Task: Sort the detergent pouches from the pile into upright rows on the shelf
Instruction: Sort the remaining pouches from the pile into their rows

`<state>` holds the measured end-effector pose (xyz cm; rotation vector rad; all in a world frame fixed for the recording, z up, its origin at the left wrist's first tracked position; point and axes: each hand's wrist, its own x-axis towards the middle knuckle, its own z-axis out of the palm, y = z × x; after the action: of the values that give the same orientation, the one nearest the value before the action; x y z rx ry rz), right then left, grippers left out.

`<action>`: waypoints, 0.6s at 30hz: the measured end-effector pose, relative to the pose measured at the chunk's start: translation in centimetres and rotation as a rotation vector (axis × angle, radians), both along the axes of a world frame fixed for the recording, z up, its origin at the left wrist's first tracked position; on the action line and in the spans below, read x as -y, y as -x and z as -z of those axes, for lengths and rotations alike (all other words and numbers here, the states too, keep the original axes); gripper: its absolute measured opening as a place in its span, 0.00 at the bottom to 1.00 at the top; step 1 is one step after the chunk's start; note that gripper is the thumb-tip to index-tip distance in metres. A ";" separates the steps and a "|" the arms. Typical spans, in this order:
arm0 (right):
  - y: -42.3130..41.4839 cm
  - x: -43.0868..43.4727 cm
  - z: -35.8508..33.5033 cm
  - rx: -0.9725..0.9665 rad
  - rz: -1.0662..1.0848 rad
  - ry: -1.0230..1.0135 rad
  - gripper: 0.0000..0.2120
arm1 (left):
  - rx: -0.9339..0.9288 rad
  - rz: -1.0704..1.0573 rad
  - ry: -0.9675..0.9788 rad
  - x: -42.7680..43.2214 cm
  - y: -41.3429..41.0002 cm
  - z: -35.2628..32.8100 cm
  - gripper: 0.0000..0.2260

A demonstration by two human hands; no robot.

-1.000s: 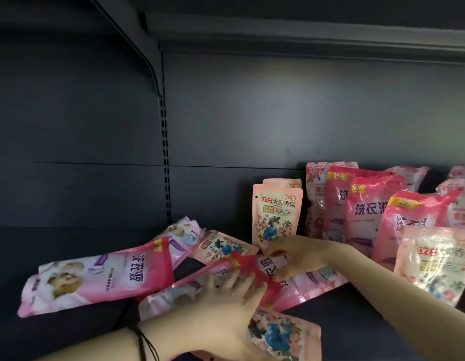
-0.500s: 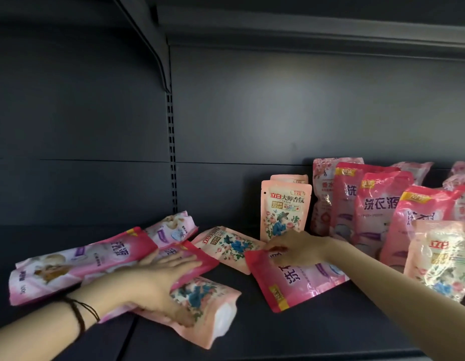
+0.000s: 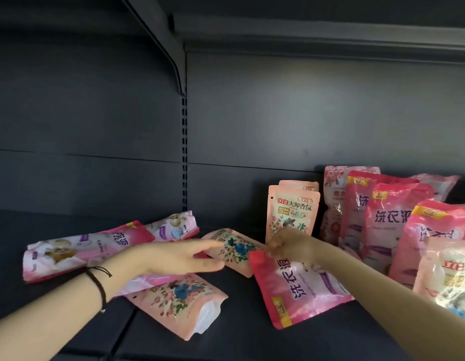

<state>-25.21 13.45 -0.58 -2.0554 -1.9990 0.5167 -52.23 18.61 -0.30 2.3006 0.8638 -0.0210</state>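
Note:
A pile of pink detergent pouches lies flat on the dark shelf point(image 3: 70, 316). My right hand point(image 3: 288, 243) pinches the top corner of a bright pink pouch point(image 3: 301, 285), which is tilted up off the shelf. My left hand point(image 3: 174, 256) reaches with straight fingers toward a small floral pouch point(image 3: 236, 250) lying flat, fingertips at its left edge. Another floral pouch point(image 3: 182, 306) lies below my left wrist. Two long pink pouches point(image 3: 77, 248) lie flat at the left. An upright floral pouch point(image 3: 292, 212) stands behind my right hand.
Upright rows of pink pouches point(image 3: 393, 222) fill the right side of the shelf, with a pale floral pouch point(image 3: 447, 277) at the front right. A slotted upright post point(image 3: 184, 152) divides the back panel. Another shelf runs overhead.
My left hand left the pile at the left and reached right toward the small floral pouch. My right hand kept hold of the bright pink pouch and lifted its top corner.

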 end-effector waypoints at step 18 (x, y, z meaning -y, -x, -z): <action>-3.5 4.3 -5.5 -1.228 0.431 -0.709 0.09 | 1.164 -0.410 0.099 2.8 -13.2 -4.8 0.01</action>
<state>-21.68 9.11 4.89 -1.1371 -0.7909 0.6159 -38.99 15.79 4.47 1.5591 0.6196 1.2680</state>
